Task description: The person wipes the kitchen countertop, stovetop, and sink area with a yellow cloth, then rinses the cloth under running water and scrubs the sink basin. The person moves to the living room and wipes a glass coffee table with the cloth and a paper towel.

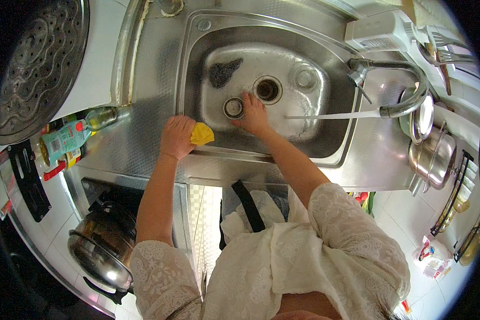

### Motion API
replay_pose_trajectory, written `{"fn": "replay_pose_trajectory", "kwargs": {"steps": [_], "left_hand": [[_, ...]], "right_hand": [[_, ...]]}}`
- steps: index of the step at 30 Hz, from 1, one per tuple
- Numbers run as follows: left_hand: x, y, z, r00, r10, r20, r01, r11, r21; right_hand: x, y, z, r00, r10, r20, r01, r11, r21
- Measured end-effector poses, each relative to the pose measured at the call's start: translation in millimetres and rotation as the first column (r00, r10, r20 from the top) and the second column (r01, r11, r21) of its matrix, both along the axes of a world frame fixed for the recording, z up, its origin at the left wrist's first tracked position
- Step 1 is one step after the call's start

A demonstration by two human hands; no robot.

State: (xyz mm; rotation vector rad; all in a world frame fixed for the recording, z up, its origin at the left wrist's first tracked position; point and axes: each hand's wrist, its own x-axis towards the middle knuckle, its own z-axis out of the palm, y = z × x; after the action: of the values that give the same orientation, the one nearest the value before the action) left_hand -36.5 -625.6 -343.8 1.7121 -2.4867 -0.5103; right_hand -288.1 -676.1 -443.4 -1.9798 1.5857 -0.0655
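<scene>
My left hand (179, 136) rests at the near left rim of the stainless steel sink (232, 151), closed on a yellow cloth (202, 134). Down in the basin is my right hand (253, 113), its fingers beside a round metal drain strainer (234, 108); whether it grips the strainer I cannot tell. Just beyond my fingertips lies the uncovered drain hole (267, 90). Water (332, 116) runs from the curved faucet (400, 111) into the basin. A dark mesh-like piece (225, 73) lies on the basin floor, far left, and a clear round object (305, 79) stands far right.
A white bottle (378, 32) stands behind the faucet, near hanging forks (450, 48). Steel pots (432, 158) sit right of the sink. Bottles (68, 138) and a dark perforated round plate (44, 68) are at left. A large lidded pot (104, 244) is at lower left.
</scene>
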Motion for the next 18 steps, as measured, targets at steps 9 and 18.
{"fn": "replay_pose_trajectory", "kwargs": {"steps": [9, 18], "left_hand": [[0, -1, 0, 1.000, 0.008, -0.023, -0.008, 1.000, 0.007], [-1, -3, 0, 1.000, -0.004, 0.011, 0.004, 1.000, 0.031]], "right_hand": [[-2, -25, -9, 0.962, -0.160, -0.223, 0.149, 0.987, -0.065], [-71, -34, -13, 0.908, -0.416, -0.041, 0.392, 0.883, -0.259]]}}
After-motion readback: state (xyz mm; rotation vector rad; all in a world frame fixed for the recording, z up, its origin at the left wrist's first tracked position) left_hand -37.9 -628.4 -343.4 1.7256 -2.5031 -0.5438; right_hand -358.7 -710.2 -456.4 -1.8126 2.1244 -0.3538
